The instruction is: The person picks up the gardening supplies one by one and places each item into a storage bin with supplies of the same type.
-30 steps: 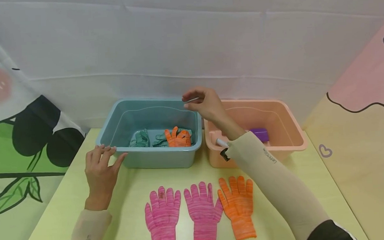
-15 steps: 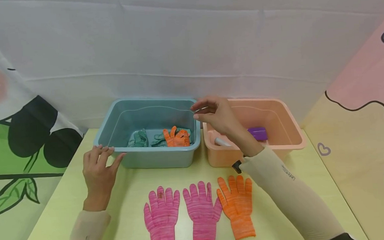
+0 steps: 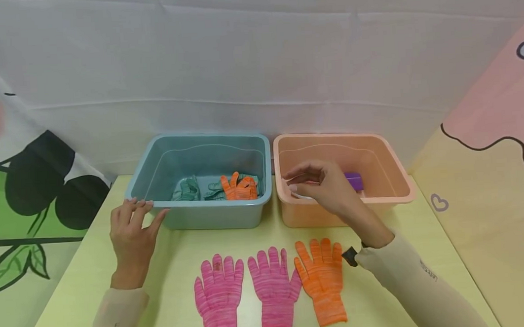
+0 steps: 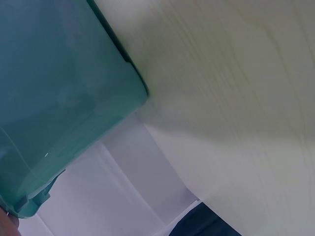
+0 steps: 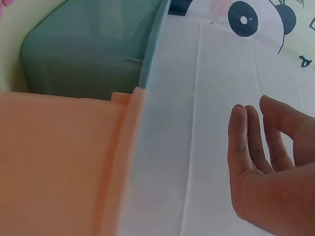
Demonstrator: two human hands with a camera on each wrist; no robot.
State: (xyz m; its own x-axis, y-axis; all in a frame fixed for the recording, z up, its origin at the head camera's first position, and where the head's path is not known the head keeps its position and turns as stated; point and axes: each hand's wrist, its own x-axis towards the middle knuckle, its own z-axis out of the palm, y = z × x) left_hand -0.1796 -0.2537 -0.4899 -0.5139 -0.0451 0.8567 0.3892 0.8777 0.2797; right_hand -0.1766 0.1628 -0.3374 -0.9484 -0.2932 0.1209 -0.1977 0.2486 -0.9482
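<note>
Gloves (image 3: 275,291): three laid flat before you, likely for easy pickup, others in blue tub (image 3: 216,216) | left hand (image 3: 133,234) rests fingertips on its rim, probably steadying it | your right hand (image 3: 330,187) holds nothing, fingers loose, over peach tub (image 3: 311,216)

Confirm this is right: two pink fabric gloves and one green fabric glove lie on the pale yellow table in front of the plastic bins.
One colour is wrong: the head view shows an orange fabric glove there, not a green one. The rest stands.
</note>
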